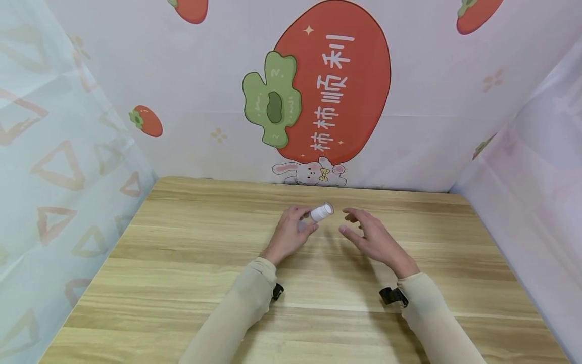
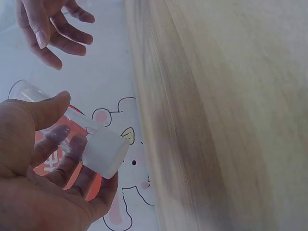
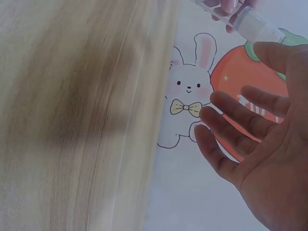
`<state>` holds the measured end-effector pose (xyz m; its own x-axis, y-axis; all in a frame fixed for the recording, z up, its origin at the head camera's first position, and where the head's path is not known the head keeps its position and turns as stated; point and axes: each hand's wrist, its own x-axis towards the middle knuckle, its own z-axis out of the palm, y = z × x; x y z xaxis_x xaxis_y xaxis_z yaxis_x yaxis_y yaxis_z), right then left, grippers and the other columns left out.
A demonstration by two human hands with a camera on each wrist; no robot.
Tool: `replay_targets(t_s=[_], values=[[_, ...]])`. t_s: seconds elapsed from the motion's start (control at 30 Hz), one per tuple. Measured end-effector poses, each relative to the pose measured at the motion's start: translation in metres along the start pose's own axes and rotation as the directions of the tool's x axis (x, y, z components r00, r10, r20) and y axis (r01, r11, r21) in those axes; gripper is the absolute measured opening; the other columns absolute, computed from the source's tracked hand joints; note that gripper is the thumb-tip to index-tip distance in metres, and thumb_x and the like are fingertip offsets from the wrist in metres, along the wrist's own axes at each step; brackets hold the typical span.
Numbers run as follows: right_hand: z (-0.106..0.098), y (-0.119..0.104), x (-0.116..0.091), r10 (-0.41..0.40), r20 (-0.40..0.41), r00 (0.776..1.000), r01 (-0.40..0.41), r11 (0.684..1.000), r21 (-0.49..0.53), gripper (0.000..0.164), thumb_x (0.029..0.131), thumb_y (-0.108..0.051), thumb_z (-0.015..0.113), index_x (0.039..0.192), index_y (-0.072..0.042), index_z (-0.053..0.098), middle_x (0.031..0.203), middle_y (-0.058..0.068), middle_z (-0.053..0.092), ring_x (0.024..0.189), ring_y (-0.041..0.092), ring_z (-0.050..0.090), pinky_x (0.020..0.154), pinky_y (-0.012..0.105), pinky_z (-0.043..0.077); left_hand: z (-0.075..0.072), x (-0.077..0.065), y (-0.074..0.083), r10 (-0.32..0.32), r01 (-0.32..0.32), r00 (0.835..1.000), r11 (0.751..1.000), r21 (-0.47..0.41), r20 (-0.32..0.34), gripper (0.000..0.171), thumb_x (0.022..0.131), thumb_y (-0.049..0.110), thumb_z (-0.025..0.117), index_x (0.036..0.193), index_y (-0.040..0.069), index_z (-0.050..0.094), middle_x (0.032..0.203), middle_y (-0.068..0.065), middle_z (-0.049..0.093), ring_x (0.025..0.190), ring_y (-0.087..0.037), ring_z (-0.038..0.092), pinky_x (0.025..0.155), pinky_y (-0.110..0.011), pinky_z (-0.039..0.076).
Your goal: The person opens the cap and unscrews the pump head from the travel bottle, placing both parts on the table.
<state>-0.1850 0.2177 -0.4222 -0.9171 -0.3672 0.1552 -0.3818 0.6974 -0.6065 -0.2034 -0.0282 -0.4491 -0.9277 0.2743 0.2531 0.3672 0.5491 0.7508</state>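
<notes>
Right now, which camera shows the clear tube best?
Left wrist: the tube appears large and close up, white end included, though the left hand covers part. The head view shows it small; the right wrist view cuts it off at the top edge.

A clear, cylindrical container (image 1: pixel 320 213) with a white section (image 2: pixel 105 152) at one end, held tilted above the bench (image 1: pixel 191 242) by the fingers (image 2: pixel 50 110) of the left hand (image 1: pixel 287 231), its white end pointing toward the right hand (image 1: pixel 375 239)
</notes>
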Motion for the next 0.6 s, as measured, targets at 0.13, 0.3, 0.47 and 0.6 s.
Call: replay_targets(t_s=[0.13, 0.3, 0.47, 0.6], values=[[0.0007, -0.0005, 0.0012, -0.006, 0.012, 1.0, 0.006, 1.0, 0.023, 0.062, 0.099, -0.042, 0.065, 0.146, -0.005, 0.048, 0.134, 0.015, 0.061, 0.121, 0.032, 0.057, 0.096, 0.054, 0.051, -0.0019, -0.0017, 0.0008, 0.024, -0.024, 1.0, 0.998, 0.052, -0.002, 0.039, 0.091, 0.02, 0.078, 0.126, 0.005, 0.067, 0.121, -0.011, 0.062, 0.114, -0.028, 0.055, 0.1, -0.047, 0.045], [0.0019, -0.0021, 0.0029, -0.02, 0.024, 1.0, 0.019, 0.998, 0.054, 0.065, 0.095, -0.038, 0.072, 0.147, -0.007, 0.047, 0.134, 0.013, 0.06, 0.121, 0.032, 0.058, 0.095, 0.053, 0.052, -0.0033, -0.0036, 0.0021, 0.058, -0.057, 0.998, 0.991, 0.117, -0.002, 0.04, 0.088, 0.019, 0.081, 0.123, 0.006, 0.069, 0.118, -0.01, 0.063, 0.111, -0.028, 0.056, 0.099, -0.047, 0.044], [0.0031, -0.0052, 0.0048, -0.042, 0.027, 0.999, 0.04, 0.996, 0.075, 0.068, 0.091, -0.032, 0.079, 0.146, -0.007, 0.047, 0.133, 0.012, 0.06, 0.119, 0.036, 0.059, 0.093, 0.054, 0.053, -0.0048, -0.005, 0.0036, 0.087, -0.089, 0.996, 0.98, 0.177, 0.018, 0.037, 0.087, 0.02, 0.083, 0.12, 0.01, 0.071, 0.116, -0.007, 0.063, 0.109, -0.028, 0.056, 0.095, -0.047, 0.045], [0.0042, -0.0076, 0.0061, -0.055, 0.026, 0.998, 0.053, 0.996, 0.076, 0.068, 0.09, -0.03, 0.08, 0.145, -0.006, 0.047, 0.133, 0.011, 0.06, 0.119, 0.038, 0.059, 0.092, 0.055, 0.053, -0.0061, -0.0061, 0.0053, 0.093, -0.098, 0.995, 0.974, 0.206, 0.031, 0.036, 0.087, 0.021, 0.083, 0.12, 0.011, 0.071, 0.116, -0.006, 0.063, 0.108, -0.027, 0.055, 0.092, -0.046, 0.044]])
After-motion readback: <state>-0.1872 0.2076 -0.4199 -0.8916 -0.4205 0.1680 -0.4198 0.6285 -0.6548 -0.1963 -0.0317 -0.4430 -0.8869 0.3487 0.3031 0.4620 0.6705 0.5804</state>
